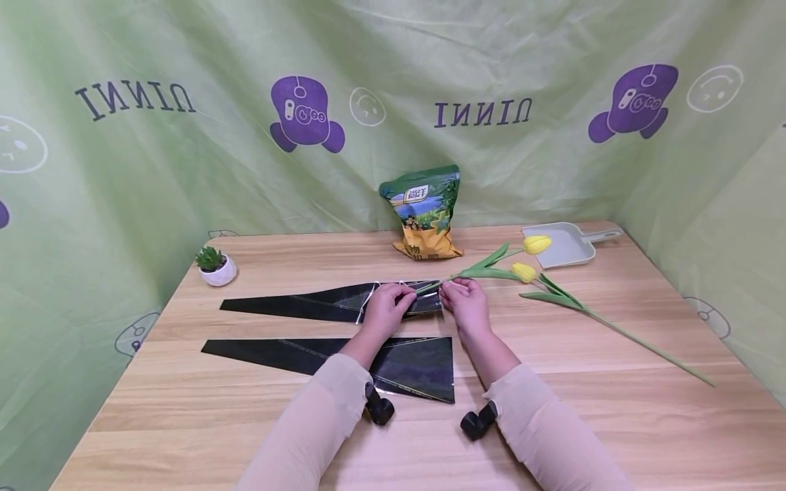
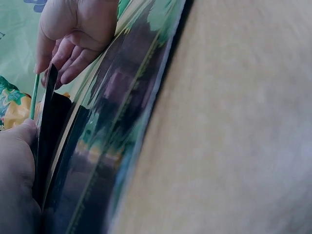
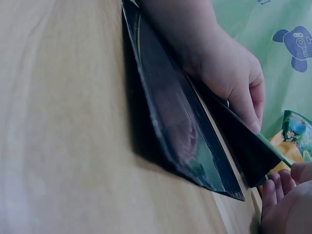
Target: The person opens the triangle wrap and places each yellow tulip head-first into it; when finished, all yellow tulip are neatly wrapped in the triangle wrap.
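Note:
In the head view, a yellow artificial tulip (image 1: 489, 273) lies with its stem over a black tapered bouquet sleeve (image 1: 307, 305), its bloom pointing right. My left hand (image 1: 385, 307) pinches the stem over the sleeve, thumb and fingertips together. Close to the sleeve's wide end, my right hand (image 1: 468, 307) holds the stem with its thumb, the fingers curled around the sleeve's edge. The left wrist view shows the green stem (image 2: 34, 97) running between both thumbs along the upright dark edge of the sleeve. White ties cross the sleeve beside my left hand.
A second black sleeve (image 1: 411, 368) lies nearer, under my left forearm. To the right is another yellow tulip (image 1: 638, 341). Behind stand a green and orange bag (image 1: 428, 215), a grey dustpan (image 1: 565, 252) and, at far left, a potted succulent (image 1: 217, 269).

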A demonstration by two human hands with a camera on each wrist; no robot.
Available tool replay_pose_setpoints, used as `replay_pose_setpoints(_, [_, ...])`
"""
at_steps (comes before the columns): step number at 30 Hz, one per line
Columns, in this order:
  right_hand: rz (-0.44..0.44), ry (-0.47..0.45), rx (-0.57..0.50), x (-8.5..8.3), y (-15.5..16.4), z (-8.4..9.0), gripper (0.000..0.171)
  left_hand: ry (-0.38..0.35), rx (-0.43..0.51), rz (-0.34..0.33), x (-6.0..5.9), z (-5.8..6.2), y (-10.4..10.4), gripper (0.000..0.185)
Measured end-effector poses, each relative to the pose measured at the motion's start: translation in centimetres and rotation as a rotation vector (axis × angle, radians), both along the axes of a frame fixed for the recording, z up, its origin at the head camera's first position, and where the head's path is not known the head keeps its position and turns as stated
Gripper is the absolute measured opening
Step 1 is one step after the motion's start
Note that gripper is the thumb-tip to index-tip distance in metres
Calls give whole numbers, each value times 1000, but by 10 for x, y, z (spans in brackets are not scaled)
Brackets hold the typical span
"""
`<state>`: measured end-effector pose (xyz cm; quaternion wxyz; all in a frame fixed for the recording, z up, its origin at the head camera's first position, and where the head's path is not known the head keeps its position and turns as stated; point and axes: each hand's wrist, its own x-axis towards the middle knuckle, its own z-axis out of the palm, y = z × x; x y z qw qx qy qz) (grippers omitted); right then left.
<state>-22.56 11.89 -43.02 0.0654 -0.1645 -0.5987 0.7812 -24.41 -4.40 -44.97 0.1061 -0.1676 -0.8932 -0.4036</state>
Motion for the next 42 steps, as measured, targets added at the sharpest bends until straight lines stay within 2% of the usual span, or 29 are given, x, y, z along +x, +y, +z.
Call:
replay_pose_setpoints(5, [9, 5, 5, 5, 8, 2, 34, 17, 6, -5, 0, -1, -1, 18])
replay_pose_setpoints(11, [-25, 2, 10, 9, 24, 7, 46, 27, 12, -8, 0, -1, -1, 18])
replay_pose_setpoints(15, [-82, -9, 6, 10, 38, 9, 46, 32, 12, -6, 1, 0, -1, 17])
replay_pose_setpoints(22, [-198, -3, -43, 9, 65, 18, 58, 36, 10, -8, 1, -1, -2, 17])
replay_pose_setpoints(27, [-256, -9, -18, 3, 79, 26, 57, 45, 10, -11, 1, -1, -1, 18])
replay_pose_setpoints(32, [-251, -47, 3, -3, 84, 30, 54, 42, -3, -6, 1, -2, -1, 18])
replay_pose_setpoints(42, [-273, -30, -50, -11, 79, 29, 47, 41, -10, -7, 1, -1, -1, 17])
